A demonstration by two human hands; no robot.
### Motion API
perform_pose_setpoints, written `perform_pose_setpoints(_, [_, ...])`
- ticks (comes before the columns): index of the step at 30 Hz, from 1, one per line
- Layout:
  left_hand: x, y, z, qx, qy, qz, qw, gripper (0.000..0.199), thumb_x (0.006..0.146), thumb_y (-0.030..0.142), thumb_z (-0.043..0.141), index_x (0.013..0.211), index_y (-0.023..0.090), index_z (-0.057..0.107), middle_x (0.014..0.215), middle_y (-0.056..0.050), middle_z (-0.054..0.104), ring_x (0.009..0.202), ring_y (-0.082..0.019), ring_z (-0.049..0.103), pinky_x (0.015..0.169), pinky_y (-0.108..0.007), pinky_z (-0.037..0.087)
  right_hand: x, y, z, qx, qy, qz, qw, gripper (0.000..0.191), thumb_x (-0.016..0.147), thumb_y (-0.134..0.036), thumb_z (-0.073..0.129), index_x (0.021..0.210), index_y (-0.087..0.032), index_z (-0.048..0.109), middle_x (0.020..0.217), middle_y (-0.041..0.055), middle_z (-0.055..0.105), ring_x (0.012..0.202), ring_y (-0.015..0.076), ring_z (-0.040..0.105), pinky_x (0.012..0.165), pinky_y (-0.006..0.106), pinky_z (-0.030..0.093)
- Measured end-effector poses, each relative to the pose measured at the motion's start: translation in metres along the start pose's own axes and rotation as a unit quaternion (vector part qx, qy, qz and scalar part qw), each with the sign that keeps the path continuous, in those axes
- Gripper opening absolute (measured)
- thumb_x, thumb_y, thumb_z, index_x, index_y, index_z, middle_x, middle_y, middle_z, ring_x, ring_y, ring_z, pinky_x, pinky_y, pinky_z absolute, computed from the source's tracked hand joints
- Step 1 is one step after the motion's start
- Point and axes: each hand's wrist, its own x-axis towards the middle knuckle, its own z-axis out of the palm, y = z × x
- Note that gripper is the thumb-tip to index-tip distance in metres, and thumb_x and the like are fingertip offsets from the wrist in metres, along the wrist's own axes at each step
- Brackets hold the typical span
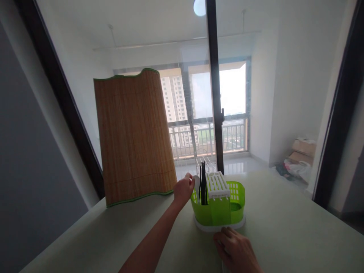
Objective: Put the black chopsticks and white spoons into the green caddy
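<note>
A green basket with a white base sits on the pale table. Its middle carries a white slotted rack, and black chopsticks stand upright in the left compartment. Beside them, at the left rim, is a white spoon with its bowl up. My left hand is closed at the spoon's bowl, its fingertips pinching it. In front of the basket, near its white base, my right hand is closed with the fingers curled; a pale object shows below it, too hidden to make out.
A brown bamboo mat with green edging stands upright at the left of the table. Behind the basket is a wire rack by the glass door. Boxes and bags lie on the floor at the far right.
</note>
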Motion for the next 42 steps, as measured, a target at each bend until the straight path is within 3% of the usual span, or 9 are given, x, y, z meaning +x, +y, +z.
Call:
perform_pose_setpoints(7, [-0.015, -0.004, -0.009, -0.039, 0.027, 0.001, 0.999, 0.031, 0.09, 0.046, 0.048, 0.109, 0.025, 0.06, 0.077, 0.003, 0.067, 0.068, -0.015, 0.062, 0.056, -0.023, 0.032, 0.001, 0.001, -0.012, 0.017, -0.013, 0.088, 0.996, 0.019, 0.091, -0.02, 0.047, 0.088, -0.026, 0.065, 0.087, 0.0017, 0.065, 0.083, 0.0188, 0.064, 0.069, 0.027, 0.04])
perform_pose_setpoints(12, [-0.064, -0.008, -0.009, -0.162, 0.122, -0.044, 0.978, 0.033, 0.089, 0.046, 0.047, 0.107, 0.022, 0.059, 0.07, 0.004, 0.06, 0.058, -0.012, 0.055, 0.056, -0.022, 0.035, 0.005, 0.015, -0.03, 0.03, -0.075, 0.172, 0.982, 0.025, 0.093, -0.027, 0.044, 0.085, -0.024, 0.068, 0.091, 0.0042, 0.066, 0.088, 0.0214, 0.064, 0.069, 0.028, 0.039])
perform_pose_setpoints(17, [-0.13, -0.002, 0.019, -0.255, 0.008, -0.033, 0.966, 0.024, 0.088, 0.04, 0.047, 0.094, 0.021, 0.06, 0.058, 0.006, 0.052, 0.051, -0.011, 0.047, 0.053, -0.021, 0.032, 0.005, 0.027, -0.037, 0.054, -0.124, 0.189, 0.973, 0.026, 0.089, -0.034, 0.05, 0.079, -0.023, 0.071, 0.086, 0.0051, 0.069, 0.086, 0.0233, 0.064, 0.069, 0.029, 0.039])
perform_pose_setpoints(21, [-0.155, 0.01, 0.039, -0.303, -0.091, -0.028, 0.948, 0.021, 0.089, 0.033, 0.046, 0.087, 0.019, 0.061, 0.057, 0.004, 0.05, 0.052, -0.011, 0.045, 0.053, -0.023, 0.03, -0.002, 0.027, -0.032, 0.073, -0.152, 0.179, 0.969, 0.014, 0.075, -0.034, 0.065, 0.069, -0.022, 0.07, 0.074, 0.0031, 0.068, 0.072, 0.0214, 0.061, 0.06, 0.028, 0.036])
perform_pose_setpoints(26, [-0.162, 0.021, 0.041, -0.325, -0.124, -0.029, 0.937, 0.021, 0.089, 0.031, 0.046, 0.084, 0.018, 0.062, 0.056, 0.004, 0.046, 0.052, -0.011, 0.042, 0.053, -0.025, 0.028, -0.004, 0.028, -0.019, 0.091, -0.117, 0.174, 0.973, 0.007, 0.069, -0.023, 0.065, 0.064, -0.019, 0.066, 0.067, 0.003, 0.064, 0.065, 0.0203, 0.057, 0.058, 0.029, 0.036])
perform_pose_setpoints(31, [-0.167, 0.028, 0.034, -0.371, -0.168, -0.002, 0.913, 0.019, 0.087, 0.03, 0.051, 0.094, 0.017, 0.064, 0.058, 0.005, 0.047, 0.053, -0.01, 0.04, 0.053, -0.023, 0.029, 0.006, 0.019, -0.016, 0.136, -0.042, 0.136, 0.98, 0.018, 0.086, -0.028, 0.054, 0.077, -0.019, 0.067, 0.076, 0.0028, 0.064, 0.073, 0.0181, 0.056, 0.067, 0.028, 0.041])
perform_pose_setpoints(35, [-0.165, 0.032, 0.025, -0.34, -0.171, 0.025, 0.925, 0.017, 0.086, 0.031, 0.051, 0.087, 0.018, 0.063, 0.059, 0.004, 0.051, 0.053, -0.009, 0.041, 0.052, -0.022, 0.03, 0.008, 0.004, -0.023, 0.194, 0.045, 0.087, 0.976, 0.024, 0.094, -0.034, 0.049, 0.088, -0.02, 0.067, 0.083, 0.0041, 0.064, 0.08, 0.019, 0.056, 0.072, 0.029, 0.042])
perform_pose_setpoints(38, [-0.157, 0.031, 0.005, -0.282, -0.141, 0.053, 0.947, 0.019, 0.089, 0.034, 0.047, 0.087, 0.021, 0.062, 0.061, 0.004, 0.056, 0.053, -0.01, 0.047, 0.052, -0.021, 0.032, 0.006, -0.002, -0.027, 0.218, 0.067, 0.069, 0.971, 0.023, 0.095, -0.037, 0.05, 0.091, -0.021, 0.065, 0.082, 0.0035, 0.064, 0.079, 0.019, 0.057, 0.072, 0.029, 0.042])
perform_pose_setpoints(42, [-0.14, 0.022, -0.03, -0.186, -0.033, 0.07, 0.98, 0.022, 0.091, 0.041, 0.047, 0.089, 0.024, 0.061, 0.062, 0.004, 0.06, 0.054, -0.011, 0.053, 0.053, -0.021, 0.033, 0.006, -0.001, -0.032, 0.235, 0.058, 0.068, 0.968, 0.023, 0.096, -0.036, 0.047, 0.097, -0.021, 0.065, 0.085, 0.0036, 0.064, 0.081, 0.0188, 0.058, 0.073, 0.029, 0.043])
